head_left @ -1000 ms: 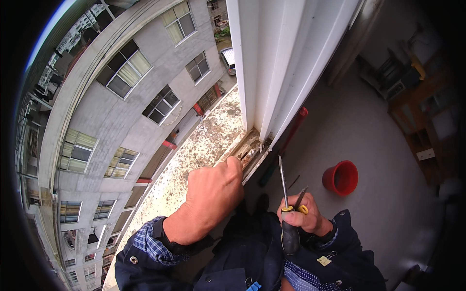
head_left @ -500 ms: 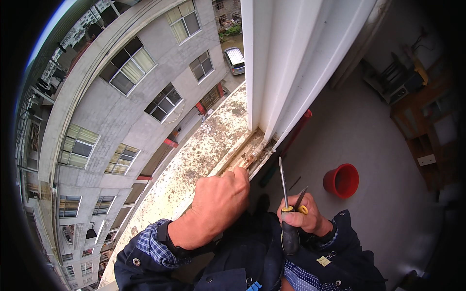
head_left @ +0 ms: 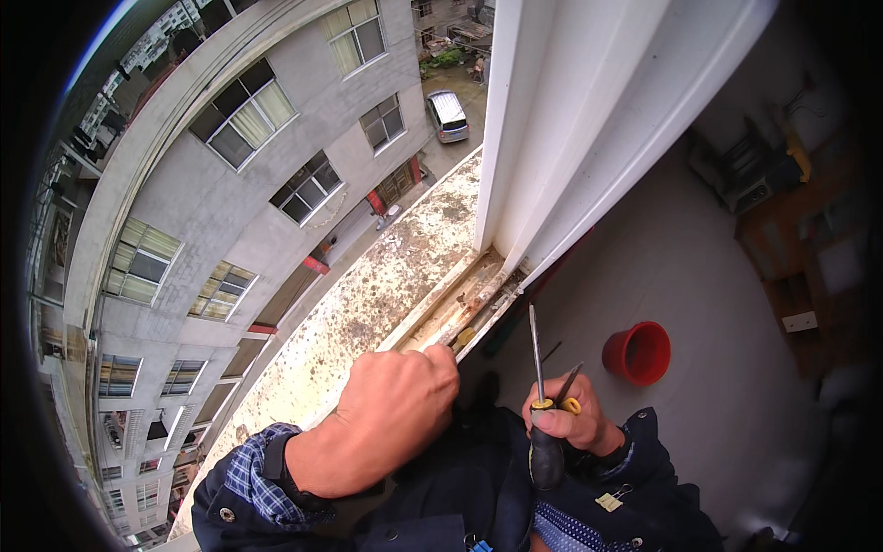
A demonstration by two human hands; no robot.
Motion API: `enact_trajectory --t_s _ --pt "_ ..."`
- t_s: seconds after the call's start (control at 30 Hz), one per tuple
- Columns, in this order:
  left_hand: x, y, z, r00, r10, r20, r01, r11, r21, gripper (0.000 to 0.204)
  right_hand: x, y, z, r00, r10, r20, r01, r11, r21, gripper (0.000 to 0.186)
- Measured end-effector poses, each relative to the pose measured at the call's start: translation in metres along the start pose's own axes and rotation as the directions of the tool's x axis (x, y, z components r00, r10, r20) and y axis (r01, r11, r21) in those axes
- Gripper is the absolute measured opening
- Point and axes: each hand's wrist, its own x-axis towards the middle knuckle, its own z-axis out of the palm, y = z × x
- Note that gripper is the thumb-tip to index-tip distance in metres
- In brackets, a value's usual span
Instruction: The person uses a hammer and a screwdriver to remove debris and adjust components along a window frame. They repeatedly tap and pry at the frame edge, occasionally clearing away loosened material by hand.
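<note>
My left hand (head_left: 382, 414) is closed, knuckles up, over the dirty sliding-window track (head_left: 469, 299). Its fingertips are hidden, so I cannot see what is in them. A small yellowish piece (head_left: 464, 339) sits in the track just beyond the knuckles. My right hand (head_left: 575, 419) is closed around a screwdriver (head_left: 543, 455) with a black and yellow handle, its long shaft pointing up and away. The same hand also grips a second, dark pointed tool (head_left: 568, 382), with a yellow loop-like part (head_left: 571, 405) beside it.
A white window frame (head_left: 589, 120) rises at the far end of the track. Outside lies a stained ledge (head_left: 368, 304), with a drop to the street and a parked car (head_left: 448, 117). Indoors, a red bucket (head_left: 636, 353) stands on the floor, near wooden furniture (head_left: 782, 276).
My left hand has slid along the track toward me and to the left, uncovering more of it and the yellowish piece. My right hand keeps its hold on the tools, nearly still.
</note>
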Motion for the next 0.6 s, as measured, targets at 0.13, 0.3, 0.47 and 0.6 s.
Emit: enact_trajectory --t_s 0.13,0.3,0.47,0.6 --pt "0.025 0.003 -0.002 0.992 0.093 -0.081 -0.091 0.995 0.03 0.014 0.001 0.001 0.0 1.0 0.022 0.001 -0.022 1.0 -0.016 0.022" --pt "0.056 0.003 -0.001 0.979 0.145 -0.145 -0.144 0.989 0.021 0.015 -0.002 0.003 -0.002 0.999 0.032 -0.017 -0.032 0.999 0.005 0.02" --pt "0.072 0.007 0.007 0.979 0.085 -0.184 -0.098 0.993 -0.063 0.019 -0.004 0.004 -0.004 0.998 0.05 -0.042 -0.048 0.998 0.045 0.019" --pt "0.07 0.008 0.013 0.983 0.03 -0.181 -0.041 0.998 -0.053 0.019 -0.003 0.004 -0.005 0.998 0.043 -0.043 -0.041 0.998 0.041 0.019"
